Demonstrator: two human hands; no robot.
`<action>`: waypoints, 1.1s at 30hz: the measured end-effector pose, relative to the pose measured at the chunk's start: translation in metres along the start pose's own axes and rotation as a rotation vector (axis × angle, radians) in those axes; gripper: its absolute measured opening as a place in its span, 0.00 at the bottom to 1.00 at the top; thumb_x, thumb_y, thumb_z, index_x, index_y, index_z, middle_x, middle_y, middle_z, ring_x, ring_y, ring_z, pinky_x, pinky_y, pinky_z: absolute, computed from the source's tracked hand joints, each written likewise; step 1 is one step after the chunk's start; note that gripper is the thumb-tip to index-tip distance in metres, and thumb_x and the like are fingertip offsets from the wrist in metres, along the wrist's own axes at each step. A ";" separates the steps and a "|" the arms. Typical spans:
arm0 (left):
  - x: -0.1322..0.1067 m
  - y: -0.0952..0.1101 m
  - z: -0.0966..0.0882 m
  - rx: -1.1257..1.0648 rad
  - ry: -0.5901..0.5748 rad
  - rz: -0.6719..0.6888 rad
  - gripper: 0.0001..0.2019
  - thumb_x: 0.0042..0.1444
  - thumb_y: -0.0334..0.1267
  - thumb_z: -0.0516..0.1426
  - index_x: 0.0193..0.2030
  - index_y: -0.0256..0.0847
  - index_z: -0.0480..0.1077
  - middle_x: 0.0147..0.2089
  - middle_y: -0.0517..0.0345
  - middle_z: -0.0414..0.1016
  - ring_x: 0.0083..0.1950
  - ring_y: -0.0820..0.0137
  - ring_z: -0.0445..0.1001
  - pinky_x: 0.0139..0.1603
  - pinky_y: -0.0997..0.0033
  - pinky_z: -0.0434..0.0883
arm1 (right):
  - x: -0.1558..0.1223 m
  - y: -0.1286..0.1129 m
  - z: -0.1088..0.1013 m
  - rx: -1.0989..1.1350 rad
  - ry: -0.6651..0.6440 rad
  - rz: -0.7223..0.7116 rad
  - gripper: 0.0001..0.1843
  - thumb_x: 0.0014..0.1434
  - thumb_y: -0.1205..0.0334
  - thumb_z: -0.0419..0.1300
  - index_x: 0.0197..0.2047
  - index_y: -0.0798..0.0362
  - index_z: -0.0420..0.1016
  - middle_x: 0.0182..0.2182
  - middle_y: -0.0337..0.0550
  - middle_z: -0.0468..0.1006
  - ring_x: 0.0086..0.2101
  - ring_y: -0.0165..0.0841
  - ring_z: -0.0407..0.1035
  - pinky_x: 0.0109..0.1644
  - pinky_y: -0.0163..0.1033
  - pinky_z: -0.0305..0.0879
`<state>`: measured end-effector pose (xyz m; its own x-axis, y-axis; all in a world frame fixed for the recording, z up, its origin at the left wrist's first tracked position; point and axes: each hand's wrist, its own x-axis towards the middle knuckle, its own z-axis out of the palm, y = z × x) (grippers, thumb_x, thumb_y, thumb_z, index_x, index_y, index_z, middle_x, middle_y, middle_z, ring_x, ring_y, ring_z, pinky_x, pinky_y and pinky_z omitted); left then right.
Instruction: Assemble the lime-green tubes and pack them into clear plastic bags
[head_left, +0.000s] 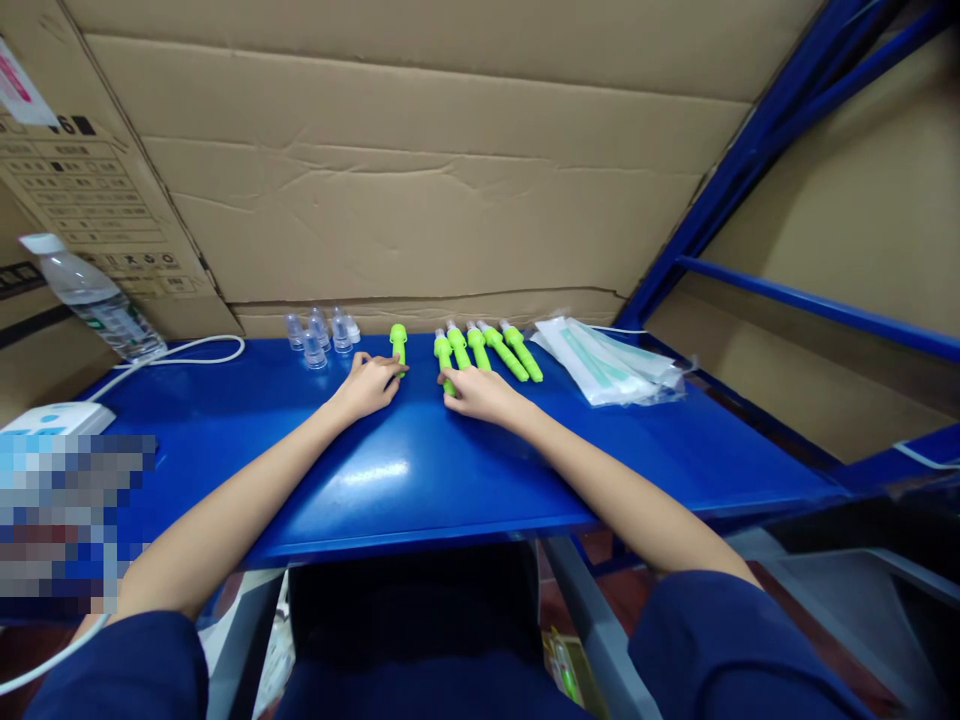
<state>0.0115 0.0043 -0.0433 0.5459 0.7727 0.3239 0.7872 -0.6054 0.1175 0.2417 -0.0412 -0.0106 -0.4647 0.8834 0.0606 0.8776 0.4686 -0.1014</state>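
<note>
My left hand (369,387) is at the middle of the blue table, its thumb and fingers closed on the lower end of a lime-green flashlight-shaped handle (398,336) with a wide head. To its right, my right hand (484,395) pinches the lower part of a lime-green stick with a clear tip (442,350). Similar green sticks (504,352) lie side by side just beyond that hand, some partly covered by it. Several clear plastic domed caps (315,345) stand upright to the left of my left hand.
Flat clear plastic packets (607,365) lie on the right of the blue table (420,500). On the left are a water bottle (97,300), a white power strip (56,422) and a white cable (199,350). Cardboard (420,180) walls the back; a blue metal frame (750,165) rises at right.
</note>
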 end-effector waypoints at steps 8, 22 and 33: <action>0.001 -0.001 0.000 -0.082 0.029 0.038 0.16 0.63 0.38 0.51 0.52 0.43 0.78 0.59 0.44 0.77 0.59 0.53 0.74 0.62 0.47 0.58 | 0.007 0.009 0.006 0.046 0.038 0.005 0.20 0.69 0.63 0.50 0.61 0.55 0.70 0.53 0.57 0.79 0.51 0.50 0.75 0.53 0.52 0.71; 0.000 0.006 0.001 -0.174 0.060 0.119 0.16 0.67 0.42 0.50 0.52 0.44 0.75 0.57 0.49 0.78 0.58 0.59 0.75 0.61 0.55 0.60 | 0.011 0.017 0.010 0.049 0.059 0.030 0.21 0.70 0.61 0.50 0.62 0.56 0.69 0.54 0.59 0.77 0.52 0.52 0.74 0.53 0.52 0.70; 0.001 -0.011 -0.009 -0.069 0.181 -0.096 0.15 0.64 0.35 0.49 0.52 0.40 0.73 0.57 0.47 0.77 0.60 0.54 0.72 0.60 0.50 0.61 | -0.085 -0.031 -0.049 0.159 0.311 -0.045 0.31 0.71 0.46 0.35 0.62 0.46 0.72 0.29 0.50 0.76 0.37 0.46 0.75 0.50 0.58 0.68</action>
<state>0.0011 0.0101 -0.0353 0.4039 0.7845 0.4705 0.8081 -0.5471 0.2183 0.2593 -0.1311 0.0363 -0.4226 0.8294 0.3654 0.8165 0.5234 -0.2436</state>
